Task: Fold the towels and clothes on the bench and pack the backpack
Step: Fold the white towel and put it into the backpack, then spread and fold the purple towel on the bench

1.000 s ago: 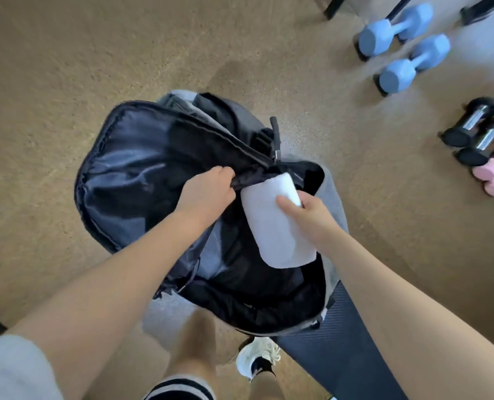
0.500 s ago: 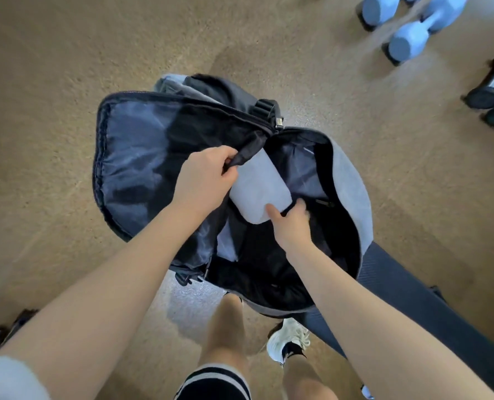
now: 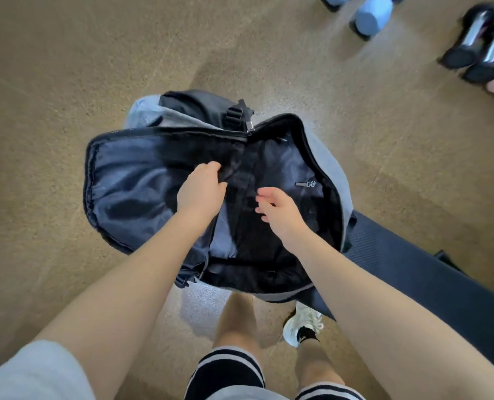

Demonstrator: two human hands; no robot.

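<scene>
A: What is seen from the head view?

B: A backpack [image 3: 331,180] is held open above a brown floor [image 3: 67,82], with its front flap [image 3: 130,180] laid out to the left and the dark main compartment exposed to the right. A buckle [image 3: 237,115] is seen at the top edge, and a zip pull [image 3: 305,184] is seen on the inner lining.

A: How is the bag gripped?

B: The left hand [image 3: 201,193] is closed on a dark fold of lining at the middle of the opening, with the fabric pinched between thumb and fingers. The right hand [image 3: 282,210] is held over the compartment with its fingers spread and loose; nothing is gripped by it, and contact with the lining cannot be told.

A: Where is the bag placed relative to the bench?

B: Its right side is just beside a dark padded bench [image 3: 413,269], which runs toward the lower right. Whether it rests on the bench cannot be told.

A: What else is shown?

B: 2 legs and 1 white shoe [image 3: 302,324] are seen below the bag. A blue dumbbell [image 3: 369,15] and 2 black dumbbells [image 3: 476,47] are blurred at the top right.
</scene>
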